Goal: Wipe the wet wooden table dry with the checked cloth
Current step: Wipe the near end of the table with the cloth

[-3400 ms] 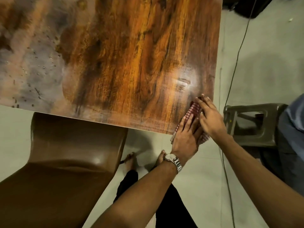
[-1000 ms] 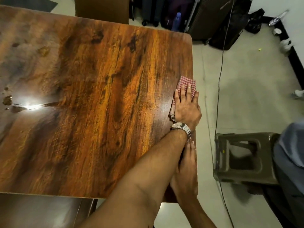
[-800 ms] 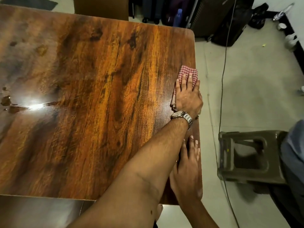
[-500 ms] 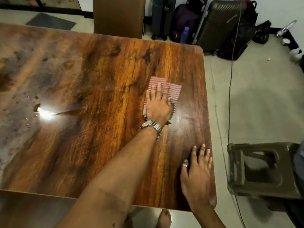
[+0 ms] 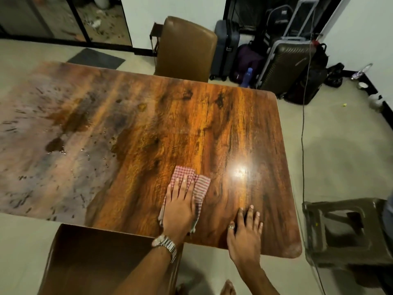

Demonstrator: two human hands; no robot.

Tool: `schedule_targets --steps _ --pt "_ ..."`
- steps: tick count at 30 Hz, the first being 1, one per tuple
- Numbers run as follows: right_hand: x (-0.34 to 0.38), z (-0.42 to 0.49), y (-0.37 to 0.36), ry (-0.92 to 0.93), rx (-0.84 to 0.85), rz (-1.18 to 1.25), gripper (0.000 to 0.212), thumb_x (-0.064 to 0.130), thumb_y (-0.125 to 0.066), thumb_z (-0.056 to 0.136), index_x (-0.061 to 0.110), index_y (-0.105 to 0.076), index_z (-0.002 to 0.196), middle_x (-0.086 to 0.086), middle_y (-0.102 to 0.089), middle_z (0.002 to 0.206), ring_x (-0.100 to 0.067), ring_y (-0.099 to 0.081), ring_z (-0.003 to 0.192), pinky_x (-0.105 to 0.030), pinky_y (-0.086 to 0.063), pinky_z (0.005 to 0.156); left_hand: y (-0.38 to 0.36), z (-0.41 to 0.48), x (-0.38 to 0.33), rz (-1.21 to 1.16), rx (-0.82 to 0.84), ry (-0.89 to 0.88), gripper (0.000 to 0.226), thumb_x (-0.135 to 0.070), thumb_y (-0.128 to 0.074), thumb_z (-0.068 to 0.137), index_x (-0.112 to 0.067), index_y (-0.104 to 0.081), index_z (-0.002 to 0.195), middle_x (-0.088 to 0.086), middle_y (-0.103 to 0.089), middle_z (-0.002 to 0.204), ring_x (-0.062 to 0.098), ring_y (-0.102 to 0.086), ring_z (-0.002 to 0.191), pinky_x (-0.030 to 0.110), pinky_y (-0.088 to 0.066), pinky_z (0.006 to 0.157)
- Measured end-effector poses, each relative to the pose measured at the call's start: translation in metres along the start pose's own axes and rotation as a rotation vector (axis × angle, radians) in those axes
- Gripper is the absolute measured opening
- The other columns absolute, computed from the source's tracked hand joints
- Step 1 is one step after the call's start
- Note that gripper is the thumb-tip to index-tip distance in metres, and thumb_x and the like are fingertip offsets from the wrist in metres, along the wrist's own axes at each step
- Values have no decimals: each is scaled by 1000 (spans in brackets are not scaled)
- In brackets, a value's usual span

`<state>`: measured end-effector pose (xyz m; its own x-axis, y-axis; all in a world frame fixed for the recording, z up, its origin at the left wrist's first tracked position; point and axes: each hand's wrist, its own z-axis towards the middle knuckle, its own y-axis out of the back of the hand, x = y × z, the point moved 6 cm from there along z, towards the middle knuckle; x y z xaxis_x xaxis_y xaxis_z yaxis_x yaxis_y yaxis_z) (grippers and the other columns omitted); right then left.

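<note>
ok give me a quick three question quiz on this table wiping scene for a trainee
1. True or false: the left hand lies flat on the checked cloth.
2. Which side of the wooden table shows water drops and puddles? A) the left side B) the right side C) the far right corner
3. Fill in: the right hand rests on the table near the ____ edge, empty.

Key: 1 true. 2 A. 3 near.
</note>
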<state>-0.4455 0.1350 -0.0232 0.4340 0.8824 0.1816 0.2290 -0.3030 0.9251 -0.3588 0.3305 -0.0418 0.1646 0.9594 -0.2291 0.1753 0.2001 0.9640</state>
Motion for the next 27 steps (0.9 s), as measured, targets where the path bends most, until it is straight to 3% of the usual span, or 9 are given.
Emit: schedule_targets --steps 5,8,10,13,19,27 --pt "2 -23 -4 41 56 26 62 44 -24 103 21 -8 158 -5 7 167 -28 9 154 -40 1 125 1 -32 11 18 50 -23 68 -44 3 100 -20 -6 163 6 1 171 28 9 157 48 7 125" --pt "3 -27 -2 61 89 17 61 43 -23 104 22 -7 158 -4 9 167 -27 10 153 -38 2 125 2 -33 9 19 68 -9 64 -43 -7 104 -19 2 163 8 6 170 31 16 155 50 9 124" --pt "1 -26 0 65 97 4 60 43 -22 104 23 -5 158 -4 11 166 -27 11 153 -37 4 124 1 -32 5 10 67 -1 62 -40 -16 106 -18 -2 162 10 0 170 33 12 156 51 6 124" --pt "-1 -20 1 75 75 -4 60 44 -21 104 25 -3 158 -1 13 166 -24 11 153 -35 5 123 2 -22 5 -14 29 21 62 -40 -14 105 -18 -12 162 10 -11 170 32 -1 157 53 0 125" --pt "-12 -2 5 147 47 -40 59 46 -19 104 29 7 155 5 19 163 -19 17 152 -35 9 124 13 52 23 -21 -39 111 61 -41 -13 106 -18 -14 163 11 -8 170 29 -3 158 53 -1 127" --pt "-16 45 17 177 17 -31 57 49 -21 103 33 -7 156 12 14 163 -12 15 151 -34 6 125 37 171 48 19 -43 182 61 -41 -18 107 -19 -15 163 11 -10 170 32 -5 157 53 -2 126"
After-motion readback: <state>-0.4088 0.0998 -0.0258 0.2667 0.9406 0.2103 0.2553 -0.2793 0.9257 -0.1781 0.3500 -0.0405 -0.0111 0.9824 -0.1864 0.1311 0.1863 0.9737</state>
